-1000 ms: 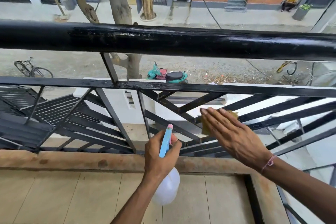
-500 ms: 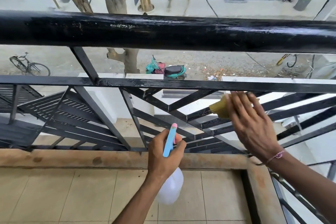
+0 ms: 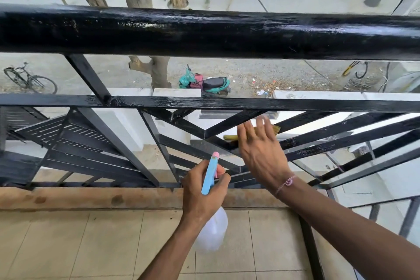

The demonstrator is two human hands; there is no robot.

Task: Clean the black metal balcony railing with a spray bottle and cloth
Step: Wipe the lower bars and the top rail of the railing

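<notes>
— Two bars look done? 
— Yes: top rail and flat mid bar gleam wet; I judge them wiped.
— Current item? 
— Diagonal slats, right of centre. My right hand, fingers spread flat, presses the yellow cloth on one.
— Bottle? 
— Spray bottle gripped in my left hand, near the sill.
— Outstanding? 
— Left slats, duller; probably untouched.

Balcony floor: beige tiles with dark grout lines, bordered by a brown stained curb bearing the black railing.
</notes>
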